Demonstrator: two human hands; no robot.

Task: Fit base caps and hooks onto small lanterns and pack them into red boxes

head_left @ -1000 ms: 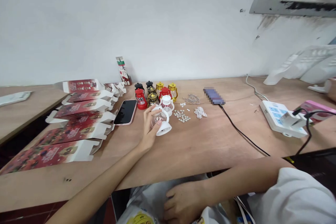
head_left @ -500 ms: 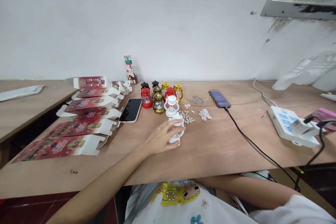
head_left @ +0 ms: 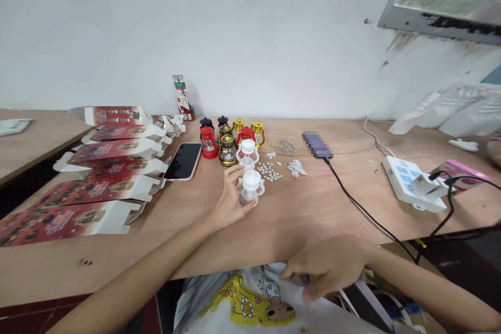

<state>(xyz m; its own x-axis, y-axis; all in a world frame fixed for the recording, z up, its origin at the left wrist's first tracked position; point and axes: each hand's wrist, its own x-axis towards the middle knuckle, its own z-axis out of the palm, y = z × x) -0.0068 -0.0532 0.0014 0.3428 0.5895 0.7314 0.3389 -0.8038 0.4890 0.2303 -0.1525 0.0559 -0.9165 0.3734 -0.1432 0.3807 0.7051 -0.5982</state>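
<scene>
My left hand (head_left: 230, 201) is closed around a small white lantern (head_left: 251, 181), thumb and fingers gripping its left side. Its round white cap faces up, and a loop handle shows at the right. Just behind it stands a second white lantern (head_left: 248, 155). My right hand (head_left: 329, 266), a little blurred, hovers at the table's front edge above my lap. Its thumb is apart from the fingers, and I see nothing in it. To the right of the lanterns lie several button cells (head_left: 269, 171) and small white plastic pieces (head_left: 296, 168).
Red, black, bronze and gold lanterns, including a red one (head_left: 209, 143), cluster behind. Metal hooks or wires (head_left: 286, 147) lie nearby. A phone (head_left: 183, 162) and red printed boxes (head_left: 117, 151) are left. Another phone (head_left: 317, 145), its cable and a power strip (head_left: 410, 182) are right.
The white lantern in my left hand has turned from tilted to cap-up. My right hand has risen from below the table into view at its edge. The view has shifted slightly right.
</scene>
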